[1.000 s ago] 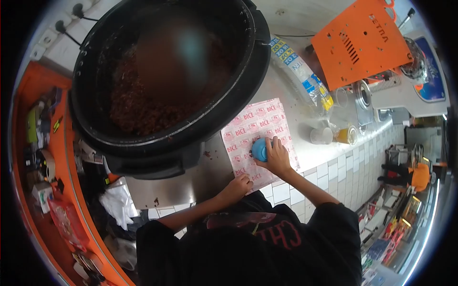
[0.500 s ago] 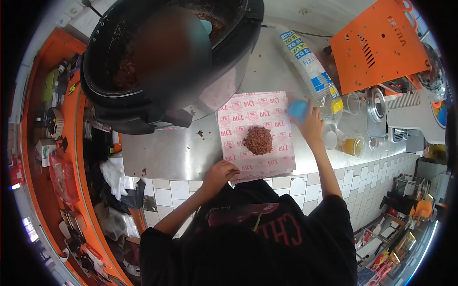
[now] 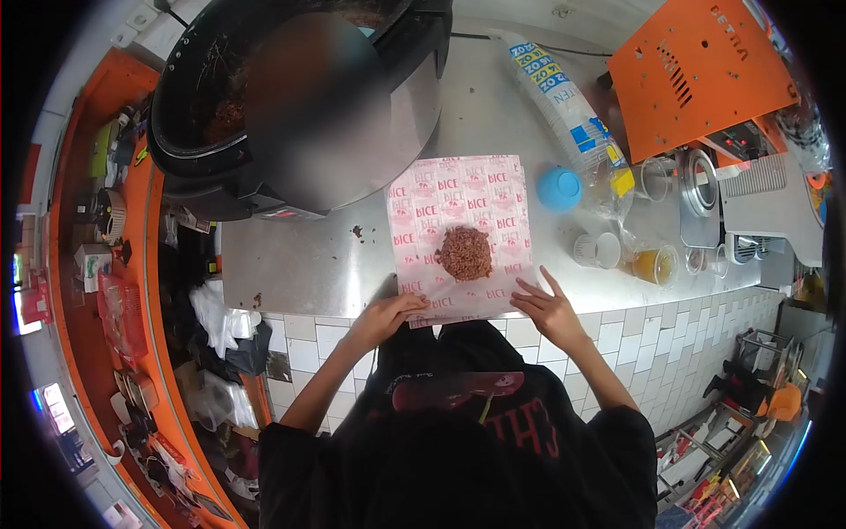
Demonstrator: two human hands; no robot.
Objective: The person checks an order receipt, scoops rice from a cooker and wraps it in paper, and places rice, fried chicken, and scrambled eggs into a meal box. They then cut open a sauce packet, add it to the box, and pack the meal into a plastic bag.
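Observation:
A round mound of brown-red rice (image 3: 466, 254) lies on a stack of wrapping paper (image 3: 458, 185) printed in pink with "RICE". My left hand (image 3: 388, 317) pinches the near left edge of the paper between thumb and fingers. At the near right edge, my right hand (image 3: 548, 310) touches the paper with its fingers spread apart, holding nothing. Just right of the paper, the blue bowl (image 3: 559, 189) rests on the steel counter, apart from both hands.
A large black rice cooker (image 3: 198, 189), open and partly blurred, stands at upper left. Right of the blue bowl are a sleeve of plastic cups (image 3: 555, 97), a white cup (image 3: 597, 250) and a cup of yellow contents (image 3: 654, 264). An orange machine (image 3: 705, 75) stands beyond.
My right hand has let go of the blue bowl on the counter and moved down to the paper's near right edge. My left hand stays at the near left edge.

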